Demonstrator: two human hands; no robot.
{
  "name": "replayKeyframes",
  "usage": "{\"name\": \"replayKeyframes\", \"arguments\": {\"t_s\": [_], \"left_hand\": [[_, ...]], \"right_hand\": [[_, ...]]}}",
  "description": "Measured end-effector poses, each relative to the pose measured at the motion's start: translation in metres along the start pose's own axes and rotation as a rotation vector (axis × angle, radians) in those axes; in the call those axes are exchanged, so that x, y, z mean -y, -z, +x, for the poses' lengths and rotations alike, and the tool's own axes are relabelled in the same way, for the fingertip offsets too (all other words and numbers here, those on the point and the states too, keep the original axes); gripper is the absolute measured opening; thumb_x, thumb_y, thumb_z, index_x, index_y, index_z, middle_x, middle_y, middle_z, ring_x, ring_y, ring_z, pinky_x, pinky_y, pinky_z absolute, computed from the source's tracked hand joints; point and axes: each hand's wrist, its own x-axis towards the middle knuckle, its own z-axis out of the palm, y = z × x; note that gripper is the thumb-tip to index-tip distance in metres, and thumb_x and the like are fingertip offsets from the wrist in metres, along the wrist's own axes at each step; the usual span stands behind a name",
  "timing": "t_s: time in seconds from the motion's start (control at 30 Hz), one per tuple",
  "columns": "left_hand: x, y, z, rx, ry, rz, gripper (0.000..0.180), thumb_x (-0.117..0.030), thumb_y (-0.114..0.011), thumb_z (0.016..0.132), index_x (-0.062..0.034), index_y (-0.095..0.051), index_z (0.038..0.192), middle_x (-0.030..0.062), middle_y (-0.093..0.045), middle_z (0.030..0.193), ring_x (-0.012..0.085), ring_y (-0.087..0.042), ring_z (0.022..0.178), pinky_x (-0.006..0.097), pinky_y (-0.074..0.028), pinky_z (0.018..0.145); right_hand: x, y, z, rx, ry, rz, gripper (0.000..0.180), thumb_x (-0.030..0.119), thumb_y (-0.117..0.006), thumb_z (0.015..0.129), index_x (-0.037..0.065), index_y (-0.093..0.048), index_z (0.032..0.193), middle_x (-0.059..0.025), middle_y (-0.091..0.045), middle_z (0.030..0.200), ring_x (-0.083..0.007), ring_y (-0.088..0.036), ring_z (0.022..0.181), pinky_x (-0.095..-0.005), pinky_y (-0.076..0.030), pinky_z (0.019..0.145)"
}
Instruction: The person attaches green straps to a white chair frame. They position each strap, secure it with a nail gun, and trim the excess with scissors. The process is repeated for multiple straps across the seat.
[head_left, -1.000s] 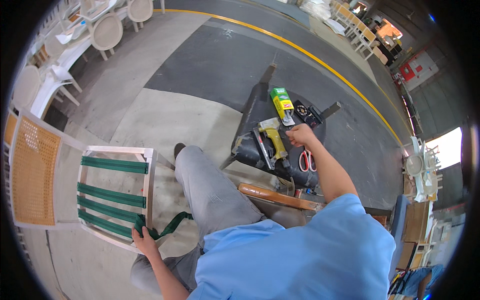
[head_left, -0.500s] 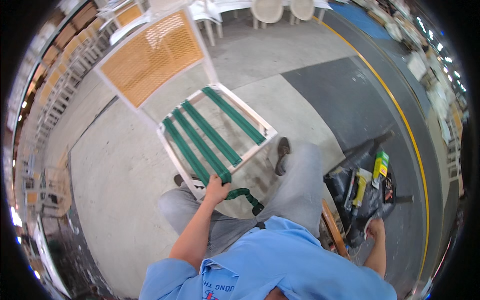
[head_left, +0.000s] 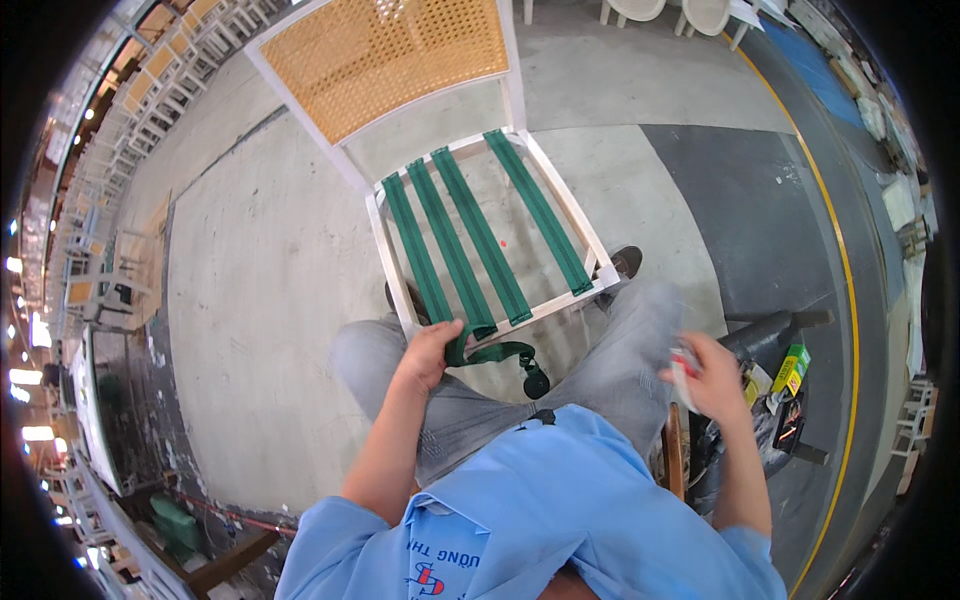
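Observation:
A white chair frame [head_left: 568, 208] with a woven cane back [head_left: 390, 62] stands in front of my legs. Several dark green webbing straps [head_left: 536, 210] run from the back to the front of its open seat. My left hand [head_left: 430, 354] is closed on the loose green webbing [head_left: 497, 352] at the front rail's left end. From there the webbing hangs toward my lap and ends in a small roll [head_left: 537, 385]. Over my right thigh, my right hand [head_left: 716, 382] is closed around a small red and white object [head_left: 685, 364], too blurred to name.
At my right is a black-covered stool or bench [head_left: 765, 340] bearing a green and yellow box [head_left: 792, 368] and a dark tray [head_left: 789, 420]. A wooden bar [head_left: 675, 455] stands beside my right thigh. Rows of chairs [head_left: 150, 85] line the far left.
My right hand has come up from the black-covered stool to above my thigh, bringing the red and white object. My left hand keeps its grip on the webbing. The whole view has shifted.

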Motion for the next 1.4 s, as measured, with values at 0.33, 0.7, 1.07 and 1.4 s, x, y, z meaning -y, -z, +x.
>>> {"name": "replayKeyframes", "arguments": {"t_s": [0.33,0.7,1.07,1.4], "left_hand": [[-0.005,0.000,0.003,0.100,-0.070,-0.182,0.017,-0.019,-0.065,0.106,-0.0033,-0.070,0.105,0.0069,-0.076,0.090,0.0173,-0.073,0.077,0.031,-0.061,0.070],[-0.010,-0.001,0.008,0.179,-0.130,-0.224,0.015,-0.016,-0.068,0.105,-0.0017,-0.072,0.103,0.0064,-0.075,0.089,0.0151,-0.073,0.073,0.029,-0.062,0.066],[-0.015,0.001,-0.009,0.211,-0.284,-0.322,0.017,-0.016,-0.065,0.106,-0.0021,-0.068,0.115,0.0090,-0.074,0.099,0.0192,-0.075,0.087,0.032,-0.063,0.072],[0.005,-0.094,0.003,0.474,-0.239,0.272,0.031,-0.008,-0.067,0.100,-0.0001,-0.066,0.130,0.0140,-0.071,0.131,0.0270,-0.071,0.116,0.039,-0.054,0.099]], "right_hand": [[0.071,-0.148,0.170,0.544,0.681,-0.439,0.044,0.036,-0.080,0.088,0.013,-0.067,0.123,-0.0125,-0.067,0.109,-0.0340,-0.066,0.111,-0.0485,-0.054,0.093],[0.067,-0.178,0.201,0.778,0.708,-0.535,0.043,0.034,-0.079,0.088,0.019,-0.065,0.126,-0.0112,-0.067,0.104,-0.0338,-0.070,0.103,-0.0491,-0.056,0.085],[0.077,-0.165,0.188,0.576,0.679,-0.272,0.047,0.036,-0.081,0.088,0.015,-0.067,0.128,-0.0140,-0.073,0.099,-0.0366,-0.073,0.096,-0.0505,-0.056,0.080],[-0.058,-0.010,-0.020,-0.677,-0.569,0.209,0.062,0.043,-0.087,0.088,0.008,-0.065,0.134,-0.0102,-0.069,0.078,-0.0195,-0.065,0.070,-0.0373,-0.052,0.068]]}}
